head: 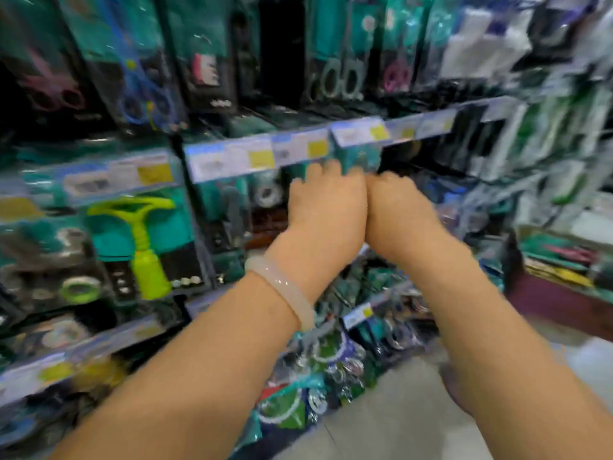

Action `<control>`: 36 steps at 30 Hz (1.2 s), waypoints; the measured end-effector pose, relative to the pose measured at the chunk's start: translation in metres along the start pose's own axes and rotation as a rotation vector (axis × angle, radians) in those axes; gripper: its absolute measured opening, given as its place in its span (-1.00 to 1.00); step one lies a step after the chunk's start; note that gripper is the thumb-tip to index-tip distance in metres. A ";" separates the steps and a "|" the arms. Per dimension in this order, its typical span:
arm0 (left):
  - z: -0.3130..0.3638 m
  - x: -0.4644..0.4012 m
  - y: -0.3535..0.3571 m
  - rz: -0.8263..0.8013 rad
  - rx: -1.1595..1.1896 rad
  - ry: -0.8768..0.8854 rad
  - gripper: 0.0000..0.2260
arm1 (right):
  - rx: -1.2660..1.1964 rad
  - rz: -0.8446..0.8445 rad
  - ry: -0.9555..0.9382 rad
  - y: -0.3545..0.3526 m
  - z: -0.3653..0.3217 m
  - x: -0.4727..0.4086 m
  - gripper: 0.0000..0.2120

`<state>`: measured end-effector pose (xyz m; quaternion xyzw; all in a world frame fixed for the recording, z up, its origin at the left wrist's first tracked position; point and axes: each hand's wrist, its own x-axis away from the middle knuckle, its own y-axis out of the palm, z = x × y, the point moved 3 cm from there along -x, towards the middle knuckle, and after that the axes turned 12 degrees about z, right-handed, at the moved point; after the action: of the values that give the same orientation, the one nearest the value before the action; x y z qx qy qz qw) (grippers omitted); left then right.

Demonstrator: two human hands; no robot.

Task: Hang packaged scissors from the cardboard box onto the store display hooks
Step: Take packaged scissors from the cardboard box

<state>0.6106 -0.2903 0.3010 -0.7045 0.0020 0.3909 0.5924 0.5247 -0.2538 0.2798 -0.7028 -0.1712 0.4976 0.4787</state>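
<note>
- Hands are being held side by side at the middle of the display, the left hand (pixel 326 200) touching the right hand (pixel 398 207) along their inner edges.
- Fingertips of both hands are being pressed against a teal package (pixel 360 157) just below the price-label rail (pixel 298 149); whether it is being pinched cannot be told, since the fingers are hidden behind the knuckles and blurred.
- What the teal package holds cannot be made out; packaged scissors (pixel 341 78) are being shown hanging in the row above the rail, well apart from the hands.
- A pale bangle (pixel 282 287) is being worn on the left wrist.
- A green-handled tool (pixel 142 240) is being displayed to the left, apart from the hands.
- Open room is being left only at the lower right, where bare floor (pixel 398 423) is being bordered by the lower hanging packs (pixel 315 376); elsewhere the hooks are being crowded edge to edge.
</note>
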 end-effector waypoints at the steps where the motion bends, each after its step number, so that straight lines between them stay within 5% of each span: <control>1: 0.013 0.010 0.018 -0.077 0.015 0.025 -0.68 | 0.015 -0.061 0.027 0.012 0.013 0.020 -0.69; 6: 0.071 0.077 0.116 -0.472 0.054 0.080 -0.59 | -0.013 -0.389 0.193 0.089 0.068 0.127 -0.68; 12: 0.144 0.151 0.190 -0.691 0.032 0.181 -0.62 | -0.056 -0.599 0.380 0.128 0.135 0.234 -0.61; 24: 0.316 0.180 0.243 -0.801 0.043 0.337 -0.59 | -0.041 -0.682 0.572 0.108 0.298 0.348 -0.57; 36: 0.444 0.094 0.291 -0.732 0.097 0.438 -0.58 | -0.025 -0.597 0.671 0.107 0.446 0.315 -0.61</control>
<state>0.2969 0.0376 0.0099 -0.6963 -0.1042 -0.0044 0.7101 0.2552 0.1444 0.0007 -0.7510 -0.2077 0.0801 0.6217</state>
